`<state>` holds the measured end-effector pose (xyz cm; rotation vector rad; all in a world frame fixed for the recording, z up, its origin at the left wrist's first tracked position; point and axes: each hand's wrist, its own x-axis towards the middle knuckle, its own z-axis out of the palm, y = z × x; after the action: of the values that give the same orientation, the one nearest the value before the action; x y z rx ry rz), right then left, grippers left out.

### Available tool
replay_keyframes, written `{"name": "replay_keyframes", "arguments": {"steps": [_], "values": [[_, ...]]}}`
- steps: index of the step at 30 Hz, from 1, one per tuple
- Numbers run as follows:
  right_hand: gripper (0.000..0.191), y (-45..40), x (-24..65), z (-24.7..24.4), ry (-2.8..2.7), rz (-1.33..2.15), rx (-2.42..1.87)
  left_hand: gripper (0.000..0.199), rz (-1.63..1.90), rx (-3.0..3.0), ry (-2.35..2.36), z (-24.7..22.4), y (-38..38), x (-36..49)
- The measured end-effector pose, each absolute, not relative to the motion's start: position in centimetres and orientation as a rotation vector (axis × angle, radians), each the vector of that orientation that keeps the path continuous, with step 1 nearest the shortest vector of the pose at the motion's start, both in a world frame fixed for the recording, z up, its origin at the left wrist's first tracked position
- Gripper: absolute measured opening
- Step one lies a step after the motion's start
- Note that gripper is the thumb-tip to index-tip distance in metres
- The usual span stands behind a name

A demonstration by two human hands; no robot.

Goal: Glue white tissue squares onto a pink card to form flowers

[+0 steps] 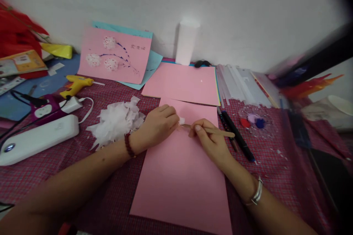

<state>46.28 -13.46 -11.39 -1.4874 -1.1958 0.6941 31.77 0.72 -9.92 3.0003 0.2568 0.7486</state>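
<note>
My left hand [161, 125] is closed, its fingertips pinched at a small white piece of paper [181, 120] over a pink sheet [182, 183]. Between the thumb and fingers of my right hand [211, 139] is a paintbrush [220, 132] with a light wooden handle. Its tip points left, close to the white piece; whether they touch, I cannot tell. Beside my left wrist lies a ruffled heap of white tissue paper [116, 121]. A black marker [238, 136] lies just right of my right hand.
Right of the marker is a clear palette [268, 121] with red, lilac and blue blobs. A yellow glue gun [75, 84], a power strip [44, 112] and a white device [41, 137] with cables lie left. A flower picture [110, 69] leans at the back near stacked pink paper [182, 84].
</note>
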Motion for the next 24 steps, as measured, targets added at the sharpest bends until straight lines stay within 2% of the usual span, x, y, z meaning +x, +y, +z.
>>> {"name": "replay_keyframes", "arguments": {"steps": [8,16,24], "values": [[0.021,-13.2,46.4,-11.5,-1.113,0.737,-1.441,0.007,0.672,2.744,0.454,-10.0,1.0,31.8],[0.020,-12.8,46.3,-11.3,-1.053,0.755,-1.441,0.007,0.593,2.674,0.438,-9.9,1.2,31.9],[0.021,-12.7,46.3,-11.2,-1.044,0.739,-1.431,0.024,0.268,3.096,0.078,-9.3,1.7,31.4]]}}
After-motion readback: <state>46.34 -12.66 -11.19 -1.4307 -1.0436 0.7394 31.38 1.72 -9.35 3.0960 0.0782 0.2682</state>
